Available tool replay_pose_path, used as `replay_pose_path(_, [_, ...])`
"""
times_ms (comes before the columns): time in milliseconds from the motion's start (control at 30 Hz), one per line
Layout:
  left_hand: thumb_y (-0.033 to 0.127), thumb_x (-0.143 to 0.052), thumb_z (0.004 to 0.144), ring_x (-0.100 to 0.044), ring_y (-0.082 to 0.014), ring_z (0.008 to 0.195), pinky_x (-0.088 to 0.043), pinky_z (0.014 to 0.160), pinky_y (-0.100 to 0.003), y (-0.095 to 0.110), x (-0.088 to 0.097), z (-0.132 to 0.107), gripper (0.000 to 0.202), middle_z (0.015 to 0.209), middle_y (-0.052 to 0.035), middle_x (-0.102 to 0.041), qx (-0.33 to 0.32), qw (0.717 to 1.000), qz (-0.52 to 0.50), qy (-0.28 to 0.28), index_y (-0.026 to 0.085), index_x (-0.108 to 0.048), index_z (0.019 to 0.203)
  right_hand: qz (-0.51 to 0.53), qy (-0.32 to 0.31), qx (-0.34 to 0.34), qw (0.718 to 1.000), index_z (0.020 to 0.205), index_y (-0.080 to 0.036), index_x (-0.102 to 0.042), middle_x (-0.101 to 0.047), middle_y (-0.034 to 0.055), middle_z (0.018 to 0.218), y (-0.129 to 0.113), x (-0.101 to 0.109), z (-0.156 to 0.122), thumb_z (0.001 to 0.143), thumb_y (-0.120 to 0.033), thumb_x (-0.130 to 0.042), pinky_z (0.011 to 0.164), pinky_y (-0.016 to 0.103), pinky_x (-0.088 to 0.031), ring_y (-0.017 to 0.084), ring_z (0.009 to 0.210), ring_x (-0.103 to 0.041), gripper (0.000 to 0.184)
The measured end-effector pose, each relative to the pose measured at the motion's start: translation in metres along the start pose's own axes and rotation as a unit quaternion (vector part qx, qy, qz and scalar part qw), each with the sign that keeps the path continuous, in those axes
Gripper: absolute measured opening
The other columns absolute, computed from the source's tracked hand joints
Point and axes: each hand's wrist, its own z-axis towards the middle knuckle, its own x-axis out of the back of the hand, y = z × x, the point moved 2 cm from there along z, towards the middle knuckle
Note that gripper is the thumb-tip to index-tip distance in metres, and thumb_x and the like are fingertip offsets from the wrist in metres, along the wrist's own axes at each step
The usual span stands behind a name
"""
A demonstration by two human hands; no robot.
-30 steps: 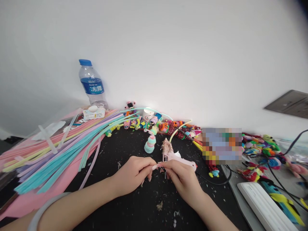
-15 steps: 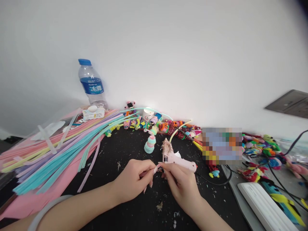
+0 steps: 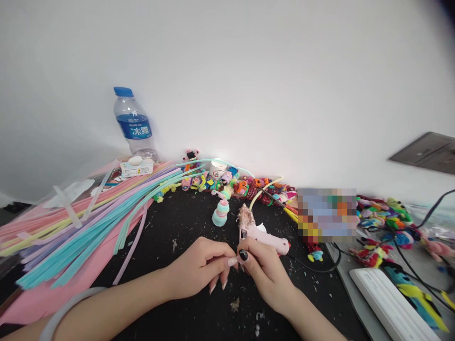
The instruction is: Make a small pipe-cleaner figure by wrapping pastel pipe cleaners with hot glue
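Observation:
My left hand (image 3: 204, 265) and my right hand (image 3: 265, 267) meet fingertip to fingertip over the black table, both closed in a pinch. Whatever lies between the fingers is too small or too hidden to name. Just beyond my right hand a pink glue gun (image 3: 263, 237) lies on its side, its nozzle end crusted with residue. Behind the gap between my hands stands a small mint-and-pink fuzzy figure (image 3: 221, 214) with stacked rounded parts.
Pastel pipe cleaners (image 3: 106, 220) lie fanned on the left, beneath a plastic bottle (image 3: 133, 125) leaning at the wall. Colourful fuzzy figures (image 3: 249, 188) line the back. A white power strip (image 3: 386, 303) and black cable (image 3: 412, 265) occupy the right; scraps dot the black table (image 3: 192, 317).
My right thumb has rolled over so its black nail now shows, and both hands' fingertips have shifted slightly right and nearer to me. The things on the table stay put.

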Motion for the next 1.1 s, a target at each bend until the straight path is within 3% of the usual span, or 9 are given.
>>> replay_pose_path(167, [0.034,-0.048,0.089,-0.046,-0.0052,0.037,-0.038,0.038,-0.014,-0.002,-0.001,0.001,0.026,0.054,0.0022,-0.058,0.026,0.997,-0.061,-0.028,0.013,-0.058,0.077,0.009,-0.055,0.005,0.998,0.071,-0.019,-0.049,-0.041,-0.0041,0.059,0.000,-0.006,0.000,0.098,-0.030,-0.032,0.052,0.023,-0.031,0.011,0.055,-0.041,0.034])
replay_pose_path(533, [0.036,-0.047,0.090,-0.046,-0.0051,0.036,-0.035,0.037,-0.014,-0.003,-0.004,0.000,0.027,0.055,0.0010,-0.059,0.048,0.991,-0.114,-0.046,0.014,-0.052,0.075,-0.031,-0.025,0.030,0.999,0.068,-0.020,-0.046,-0.046,-0.0028,0.059,-0.002,-0.011,-0.001,0.095,-0.019,-0.036,0.051,0.023,-0.032,0.011,0.053,-0.043,0.028])
replay_pose_path(733, [0.038,-0.047,0.089,-0.048,-0.0051,0.038,-0.035,0.038,-0.015,0.000,-0.006,0.001,0.031,0.059,-0.0004,-0.061,0.040,0.990,-0.122,-0.053,0.014,-0.049,0.069,-0.068,0.007,0.045,0.997,0.062,-0.021,-0.038,-0.041,-0.0037,0.055,-0.001,-0.010,-0.002,0.093,-0.019,-0.036,0.048,0.025,-0.027,0.011,0.049,-0.037,0.031])
replay_pose_path(867, [0.038,-0.049,0.088,-0.047,-0.0046,0.038,-0.037,0.039,-0.015,0.001,-0.004,0.002,0.029,0.062,-0.0003,-0.062,0.031,0.993,-0.105,-0.037,0.013,-0.056,0.076,-0.046,0.022,0.028,0.998,0.065,-0.020,-0.040,-0.039,-0.0041,0.056,0.000,-0.005,-0.001,0.095,-0.023,-0.035,0.049,0.024,-0.028,0.011,0.051,-0.037,0.030])
replay_pose_path(1100, [0.036,-0.050,0.088,-0.047,-0.0046,0.038,-0.038,0.039,-0.015,0.001,-0.001,0.001,0.027,0.060,0.0005,-0.062,0.026,0.996,-0.085,-0.006,0.012,-0.060,0.080,-0.003,-0.014,-0.008,1.000,0.069,-0.020,-0.042,-0.041,-0.0034,0.061,0.004,-0.006,-0.001,0.098,-0.028,-0.030,0.053,0.025,-0.031,0.012,0.056,-0.040,0.032])
